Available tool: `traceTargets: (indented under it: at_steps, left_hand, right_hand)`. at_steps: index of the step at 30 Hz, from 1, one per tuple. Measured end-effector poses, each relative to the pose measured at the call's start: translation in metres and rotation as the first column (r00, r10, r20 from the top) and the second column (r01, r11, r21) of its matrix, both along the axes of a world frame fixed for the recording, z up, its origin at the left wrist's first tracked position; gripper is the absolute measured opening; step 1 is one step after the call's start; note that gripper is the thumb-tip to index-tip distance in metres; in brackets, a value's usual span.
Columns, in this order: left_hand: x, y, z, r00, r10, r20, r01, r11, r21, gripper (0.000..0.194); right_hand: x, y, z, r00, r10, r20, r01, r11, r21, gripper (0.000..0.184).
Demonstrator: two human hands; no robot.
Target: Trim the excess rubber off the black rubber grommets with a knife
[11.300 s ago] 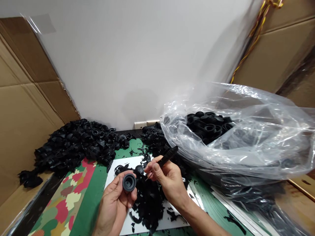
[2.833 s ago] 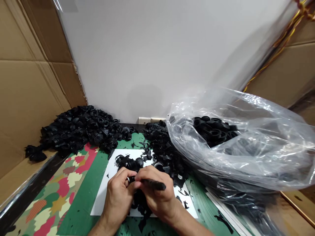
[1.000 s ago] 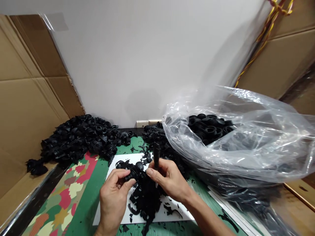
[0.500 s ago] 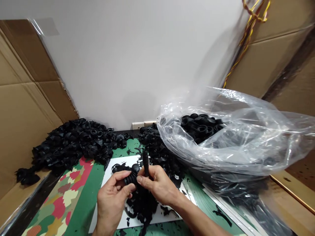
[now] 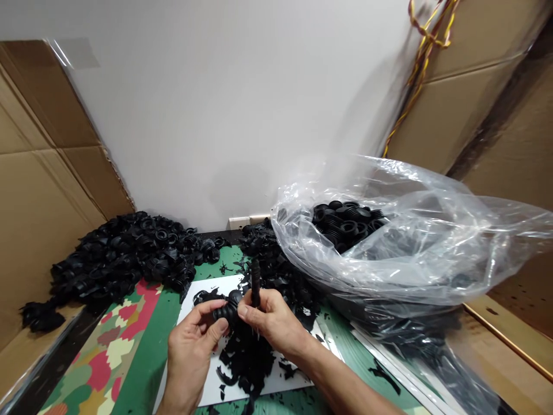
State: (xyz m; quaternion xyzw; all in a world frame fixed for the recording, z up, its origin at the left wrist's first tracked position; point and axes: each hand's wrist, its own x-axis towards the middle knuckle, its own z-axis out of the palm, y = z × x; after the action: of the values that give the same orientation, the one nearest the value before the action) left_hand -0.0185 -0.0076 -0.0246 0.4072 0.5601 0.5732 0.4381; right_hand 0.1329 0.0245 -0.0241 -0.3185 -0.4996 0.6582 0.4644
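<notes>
Black ribbed rubber bellows (image 5: 227, 314) clamped firmly in the left hand (image 5: 190, 351), right above the white board (image 5: 190, 317)! The right hand (image 5: 270, 320) grips a black-handled trimming knife (image 5: 256, 282), touching the bellows, black rubber trimmings (image 5: 246, 360) heaped below.

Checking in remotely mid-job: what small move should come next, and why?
Probably turn the ribbed black rubber part in the left hand a little: the right hand holds a black-handled knife against it, and trimmings lie heaped below.

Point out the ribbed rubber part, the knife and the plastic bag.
Ribbed rubber part (image 5: 225, 313), head view, on ribs.
Black-handled knife (image 5: 256, 282), head view, on handle.
Plastic bag (image 5: 328, 271), head view, on front fold.
</notes>
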Motion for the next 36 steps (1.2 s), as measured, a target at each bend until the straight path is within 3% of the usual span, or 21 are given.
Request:
traceTargets:
  at_steps: [6,8,12,16,18,21,25,27,32,36]
  left_hand:
    - [0.006,0.001,0.005,0.997,-0.025,0.066,0.031,0.996,-0.085,0.039]
    - [0.009,0.002,0.009,0.998,-0.021,0.063,0.028,0.993,-0.113,0.041]
    - [0.011,0.005,0.014,0.999,0.013,0.033,-0.008,0.988,-0.154,0.049]
    - [0.008,0.006,0.012,0.996,-0.087,-0.006,0.084,0.977,-0.196,0.051]
    - [0.006,0.006,0.01,0.989,-0.121,-0.085,0.107,0.982,-0.156,0.048]
    - [0.004,0.003,0.01,0.947,-0.078,-0.311,0.093,0.995,0.033,0.051]
    - [0.005,0.001,0.011,0.873,-0.039,-0.486,0.168,0.96,0.225,0.026]
    - [0.006,0.002,0.01,0.905,-0.072,-0.419,0.169,0.965,0.199,0.025]
    - [0.007,0.003,0.01,0.984,-0.141,-0.109,0.14,0.99,-0.011,0.032]
    - [0.008,0.003,0.011,0.991,-0.136,-0.003,0.136,0.99,-0.028,0.029]
  right_hand:
    - [0.001,0.003,0.005,0.997,0.062,-0.047,-0.071,0.975,-0.209,0.035]
    - [0.003,0.004,0.005,0.996,0.088,-0.027,-0.091,0.983,-0.159,0.036]
    - [0.006,0.001,0.005,0.991,0.079,0.112,-0.089,0.992,0.087,0.021]
    - [0.003,-0.004,0.005,0.971,-0.016,0.238,-0.013,0.993,0.12,0.01]
    - [0.002,-0.004,0.004,0.963,-0.073,0.259,0.048,0.994,0.101,0.012]
    - [0.001,-0.002,0.002,0.968,-0.087,0.234,0.074,0.995,0.062,0.015]
    - [0.002,0.0,0.0,0.993,-0.042,0.115,0.04,0.999,0.019,0.022]
    - [0.003,0.0,0.001,0.999,-0.008,0.039,0.009,0.999,-0.032,0.027]
    - [0.005,0.0,0.004,0.997,0.04,-0.062,-0.051,0.981,-0.185,0.035]
    - [0.005,0.001,0.003,0.996,0.043,-0.075,-0.06,0.968,-0.244,0.035]
